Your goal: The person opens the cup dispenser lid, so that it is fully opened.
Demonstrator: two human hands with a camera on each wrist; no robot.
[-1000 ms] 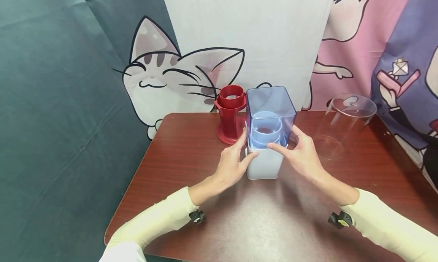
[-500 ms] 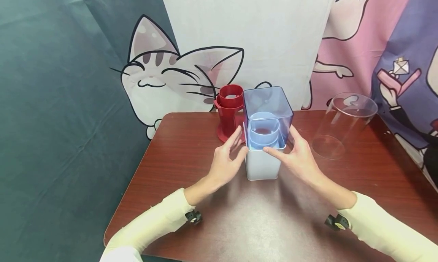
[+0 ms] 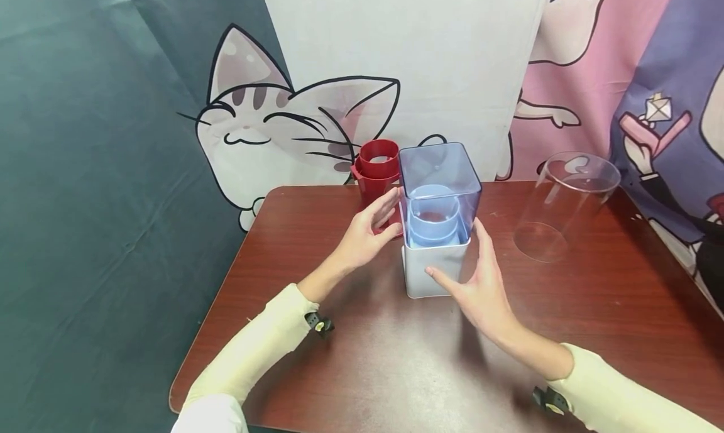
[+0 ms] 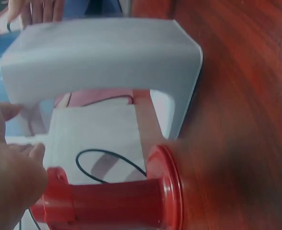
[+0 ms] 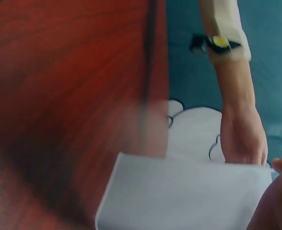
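A white base stands upright on the table. On it sits a see-through blue square cover, with a pale blue cup-like part visible inside. My left hand hovers at the left of the cover, fingers extended. Whether its tips touch the cover I cannot tell. My right hand is spread round the base's front right corner, thumb before the front face and fingers along the right side; firm contact is not clear. The left wrist view shows the base's arched side beside the left hand.
Behind the left hand stands a red cylindrical holder with a round flange at its foot. A tall clear cylinder is at the back right of the brown table. A printed cloth hangs behind.
My left hand has come away from the cover's lower edge, to the left and back. My right hand has slid down from the cover to the white base. The cover and base stay in place.
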